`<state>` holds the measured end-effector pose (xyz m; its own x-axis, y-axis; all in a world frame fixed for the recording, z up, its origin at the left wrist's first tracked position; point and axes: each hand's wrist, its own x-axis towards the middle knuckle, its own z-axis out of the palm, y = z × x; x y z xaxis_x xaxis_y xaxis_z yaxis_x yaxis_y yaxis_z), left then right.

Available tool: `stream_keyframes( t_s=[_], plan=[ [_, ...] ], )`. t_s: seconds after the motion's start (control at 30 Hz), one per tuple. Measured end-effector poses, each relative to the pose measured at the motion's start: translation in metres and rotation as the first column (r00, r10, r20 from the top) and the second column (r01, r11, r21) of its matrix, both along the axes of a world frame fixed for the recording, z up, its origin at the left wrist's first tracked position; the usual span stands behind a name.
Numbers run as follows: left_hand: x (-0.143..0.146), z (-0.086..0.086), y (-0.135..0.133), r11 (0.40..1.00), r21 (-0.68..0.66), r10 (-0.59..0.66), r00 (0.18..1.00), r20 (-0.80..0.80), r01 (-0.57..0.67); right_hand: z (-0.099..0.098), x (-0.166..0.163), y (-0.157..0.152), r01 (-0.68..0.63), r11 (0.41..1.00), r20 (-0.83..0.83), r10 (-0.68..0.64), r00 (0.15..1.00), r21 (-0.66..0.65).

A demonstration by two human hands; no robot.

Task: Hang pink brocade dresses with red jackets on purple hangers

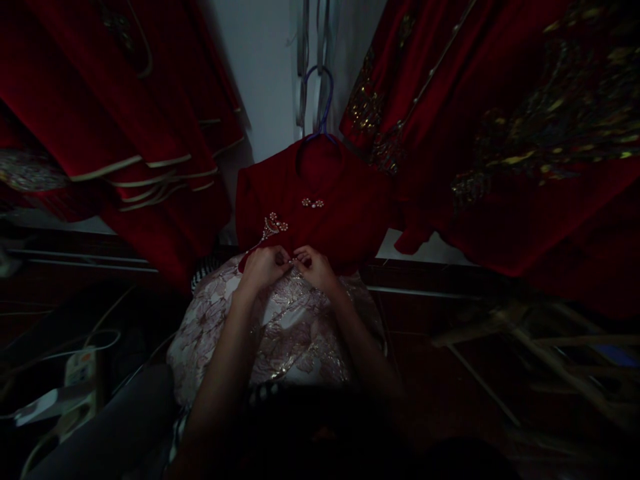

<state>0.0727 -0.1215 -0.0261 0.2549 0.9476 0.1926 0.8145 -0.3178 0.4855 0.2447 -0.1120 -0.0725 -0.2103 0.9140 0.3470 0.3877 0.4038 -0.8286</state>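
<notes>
Garments of deep red fill most of my view: plain piped red robes (125, 133) hang at ten o'clock from my hands, and gold-embroidered red gowns (500, 133) at two o'clock. Between them, at twelve o'clock, a red cheongsam (340, 213) hangs facing me against the pale wall, its lower front edge coming down to my fingers. Below it, at six o'clock, a pale sequinned lace cloth (280, 333) is heaped across my lap, and both my wrists rest on it. My left hand (263, 267) and right hand (315, 267) meet knuckle to knuckle at the cheongsam's lower edge. The fingers of both are curled tight and pinch the red cloth between their tips. It is too dark to tell whether anything smaller lies in that pinch. I judge the cheongsam soft, light and limp, with a nap that could slide under dry fingers. Since it hangs free on the blue hanger (320, 100), a tug would likely swing it rather than tension it. The plain cloth at the edge looks the safest place to grip, close to the fingertips. The beaded clasp (313, 203) at the collar and the beaded clasp with a tassel (274, 227) at eleven o'clock look fragile, so I would keep off them.
</notes>
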Motion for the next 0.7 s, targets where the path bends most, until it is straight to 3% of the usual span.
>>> stream_keyframes(
  t_s=[0.17,0.47,0.7],
  plan=[
    [-0.001,-0.004,0.001,0.999,0.011,0.033,0.999,0.043,-0.034,0.001,-0.001,0.001,0.009,1.0,-0.026,-0.009,1.0,-0.008],
    [-0.003,-0.024,0.011,0.997,-0.041,-0.053,0.976,0.21,0.063,-0.007,-0.003,0.005,0.022,0.999,-0.003,-0.022,1.0,-0.025],
    [-0.002,-0.037,0.017,0.986,-0.059,-0.101,0.848,0.52,0.154,0.005,0.005,0.005,-0.071,0.988,-0.089,0.059,0.994,-0.135]
  ],
)
